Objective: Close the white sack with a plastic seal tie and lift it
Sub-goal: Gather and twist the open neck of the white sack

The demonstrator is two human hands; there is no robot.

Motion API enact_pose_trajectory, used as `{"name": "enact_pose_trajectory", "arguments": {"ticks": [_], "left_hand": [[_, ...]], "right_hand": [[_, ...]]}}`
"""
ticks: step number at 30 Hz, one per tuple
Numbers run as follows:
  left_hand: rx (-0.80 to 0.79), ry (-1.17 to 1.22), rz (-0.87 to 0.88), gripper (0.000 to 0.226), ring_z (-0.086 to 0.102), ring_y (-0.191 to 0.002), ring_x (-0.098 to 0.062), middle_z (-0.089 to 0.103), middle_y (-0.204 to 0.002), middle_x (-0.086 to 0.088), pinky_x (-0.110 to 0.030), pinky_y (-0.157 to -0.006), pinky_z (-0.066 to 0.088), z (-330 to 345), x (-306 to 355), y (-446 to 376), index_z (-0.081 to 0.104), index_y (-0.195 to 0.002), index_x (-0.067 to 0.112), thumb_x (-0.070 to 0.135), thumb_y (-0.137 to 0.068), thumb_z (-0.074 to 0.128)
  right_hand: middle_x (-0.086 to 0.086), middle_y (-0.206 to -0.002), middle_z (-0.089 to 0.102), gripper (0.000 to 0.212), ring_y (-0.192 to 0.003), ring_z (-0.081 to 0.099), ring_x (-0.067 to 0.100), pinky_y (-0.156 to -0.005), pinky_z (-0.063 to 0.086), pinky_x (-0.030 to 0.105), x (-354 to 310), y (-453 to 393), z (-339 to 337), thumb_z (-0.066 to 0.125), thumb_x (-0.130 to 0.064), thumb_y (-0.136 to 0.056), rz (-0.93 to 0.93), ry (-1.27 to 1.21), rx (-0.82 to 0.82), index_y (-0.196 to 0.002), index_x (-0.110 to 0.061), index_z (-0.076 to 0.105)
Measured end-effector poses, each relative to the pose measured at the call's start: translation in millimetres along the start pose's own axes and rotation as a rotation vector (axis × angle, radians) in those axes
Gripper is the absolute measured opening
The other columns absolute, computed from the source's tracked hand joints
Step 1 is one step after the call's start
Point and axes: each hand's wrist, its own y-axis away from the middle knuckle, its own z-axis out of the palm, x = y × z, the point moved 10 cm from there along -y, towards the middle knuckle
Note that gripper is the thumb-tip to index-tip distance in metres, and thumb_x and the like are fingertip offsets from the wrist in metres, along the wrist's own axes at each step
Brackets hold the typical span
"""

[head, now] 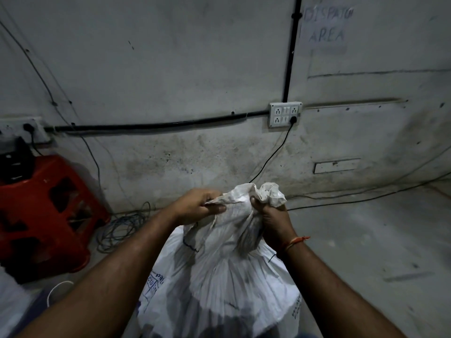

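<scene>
The white woven sack (219,276) stands on the floor at the six o'clock of the view, filling the lower middle, with blue print on its side and its mouth gathered into a bunch that rises towards the centre. The left hand (197,206) grips the bunched cloth at about the ten o'clock side of the sack's neck, thumb and fingers curled and pinching a fold of the fabric. The right hand (273,218) clamps the neck at its two o'clock side, fingers wrapped tight round the gathered cloth, with the crumpled top edge of the sack sticking up above the fist. An orange thread band (296,241) sits on the right wrist. No seal tie can be made out on the neck.

At nine o'clock a red plastic stool (48,206) stands against the wall, a black device (14,159) on top of it. A coil of cable (122,228) lies on the floor between the stool and the sack. At one o'clock a white socket board (285,114) is fixed to the wall, a black cord (268,159) plugged into it and trailing down behind the sack. A paper sign (325,28) at the top right reads DISPATCH AREA
</scene>
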Motion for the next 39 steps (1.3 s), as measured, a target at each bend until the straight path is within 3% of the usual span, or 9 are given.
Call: {"name": "enact_pose_trajectory", "arguments": {"ticks": [8, 12, 16, 19, 23, 28, 32, 35, 39], "left_hand": [[0.281, -0.012, -0.112, 0.049, 0.059, -0.06, -0.019, 0.07, -0.071, -0.019, -0.038, -0.057, 0.044, -24.3, 3.9, -20.9, 0.071, -0.076, 0.004, 0.051, -0.09, 0.067], [0.335, 0.062, -0.096, 0.045, 0.06, -0.064, -0.014, 0.072, -0.075, -0.015, -0.044, -0.065, 0.05, -25.0, 2.2, -22.6, 0.071, -0.079, 0.009, 0.053, -0.083, 0.064], [0.271, 0.22, -0.052, 0.02, 0.066, -0.082, -0.014, 0.072, -0.092, -0.001, -0.034, -0.077, 0.053, -26.6, -19.1, -13.0, 0.063, -0.098, 0.02, 0.035, -0.086, 0.07], [0.234, 0.203, -0.084, 0.029, 0.07, -0.087, -0.012, 0.074, -0.101, 0.007, -0.028, -0.078, 0.053, -30.3, -40.2, -2.0, 0.062, -0.105, 0.025, 0.012, -0.08, 0.067], [0.375, -0.025, -0.192, 0.028, 0.071, -0.089, -0.011, 0.075, -0.097, 0.006, -0.03, -0.079, 0.057, -41.1, -71.9, 18.2, 0.066, -0.101, 0.022, 0.012, -0.076, 0.069], [0.419, -0.144, -0.467, 0.008, 0.066, -0.077, -0.014, 0.076, -0.08, -0.001, -0.022, -0.058, 0.039, -27.6, -125.3, 42.5, 0.071, -0.075, 0.024, 0.021, -0.082, 0.074], [0.431, 0.289, -0.519, 0.02, 0.061, -0.069, -0.014, 0.072, -0.071, -0.004, -0.025, -0.063, 0.042, -8.9, -159.0, 54.1, 0.076, -0.074, 0.012, -0.001, -0.084, 0.065], [0.504, 0.625, -0.55, 0.014, 0.062, -0.067, -0.024, 0.072, -0.069, -0.016, -0.031, -0.063, 0.043, -15.1, -159.3, 57.9, 0.076, -0.076, 0.003, 0.008, -0.077, 0.064], [0.63, 0.723, -0.417, 0.008, 0.042, -0.049, -0.011, 0.051, -0.053, 0.0, -0.027, -0.049, 0.03, -56.9, -133.3, 59.9, 0.06, -0.063, 0.01, 0.011, -0.068, 0.054]], "right_hand": [[0.021, -0.122, 0.07, 0.048, -0.114, 0.067, 0.032, -0.099, 0.054, 0.043, 10.0, 4.2, 55.1, 0.078, 0.003, -0.077, 0.042, 0.086, -0.31, -0.122, 0.006, 0.063], [0.025, -0.121, 0.069, 0.046, -0.115, 0.065, 0.036, -0.102, 0.051, 0.048, 17.3, -8.3, 47.6, 0.08, 0.005, -0.075, -0.009, 0.137, -0.175, -0.119, 0.006, 0.065], [0.02, -0.118, 0.072, 0.047, -0.114, 0.067, 0.036, -0.101, 0.053, 0.049, 25.1, -14.9, 36.7, 0.085, -0.008, -0.07, -0.012, 0.122, -0.1, -0.114, 0.001, 0.069], [0.007, -0.108, 0.076, 0.035, -0.101, 0.071, 0.022, -0.093, 0.057, 0.037, 37.2, -13.8, 30.8, 0.08, 0.002, -0.075, 0.063, 0.036, -0.074, -0.108, -0.007, 0.072], [0.0, -0.096, 0.078, 0.027, -0.093, 0.07, 0.017, -0.091, 0.056, 0.034, 43.8, -12.7, 27.2, 0.072, 0.007, -0.081, 0.112, -0.026, -0.06, -0.101, -0.011, 0.073], [0.011, -0.11, 0.074, 0.033, -0.102, 0.068, 0.023, -0.102, 0.051, 0.045, 44.1, -9.3, 22.5, 0.071, 0.005, -0.082, 0.121, -0.047, -0.03, -0.114, -0.003, 0.068], [0.023, -0.127, 0.066, 0.041, -0.111, 0.065, 0.029, -0.107, 0.048, 0.051, 46.6, -10.9, 19.4, 0.071, 0.003, -0.084, 0.14, -0.062, 0.014, -0.124, 0.005, 0.063], [0.019, -0.123, 0.07, 0.038, -0.117, 0.065, 0.032, -0.105, 0.05, 0.049, 48.1, -11.9, 19.4, 0.073, -0.002, -0.084, 0.158, -0.093, 0.03, -0.122, 0.002, 0.066], [0.013, -0.122, 0.072, 0.033, -0.116, 0.067, 0.027, -0.108, 0.047, 0.048, 50.4, -9.2, 18.5, 0.074, -0.008, -0.085, 0.16, -0.12, 0.008, -0.118, -0.006, 0.071]]}}
